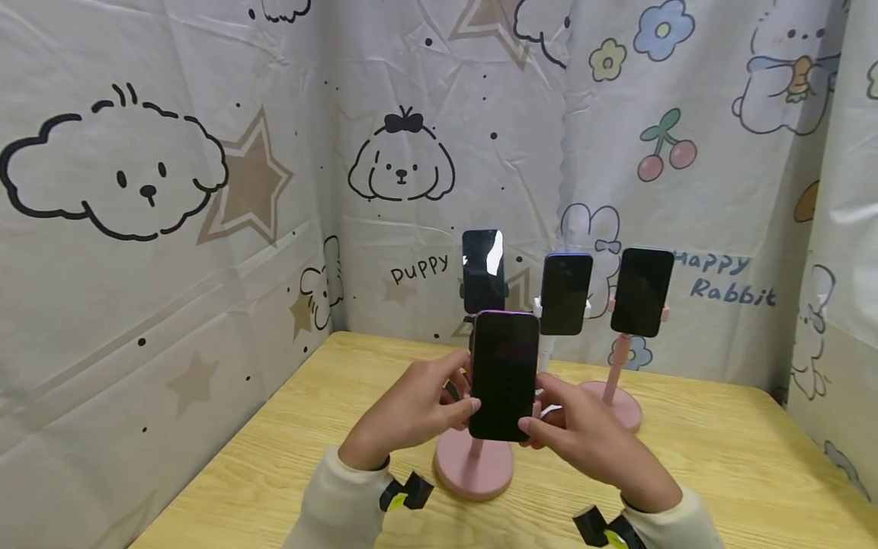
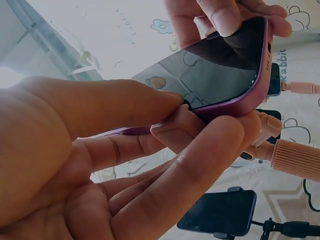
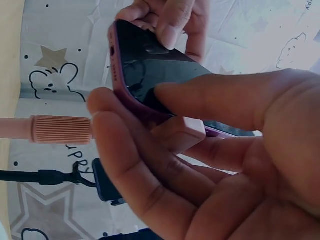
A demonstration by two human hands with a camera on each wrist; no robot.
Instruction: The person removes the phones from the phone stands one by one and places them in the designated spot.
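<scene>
Betw L fingers (image 2: pixel 185 175) & R fingers (image 3: pixel 125 160), pinch grip on both sides: purple-rimmed phone (image 1: pixel 505 374)

Head downward, wrists near phone (image 1: pixel 504 377), seemingly sideways

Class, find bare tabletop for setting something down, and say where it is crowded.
Free: the tabletop between the left cloth and left sleeve, and right of the rear pink base. Crowded: the middle, with front pink base, held phone and three mounted phones behind.
</scene>
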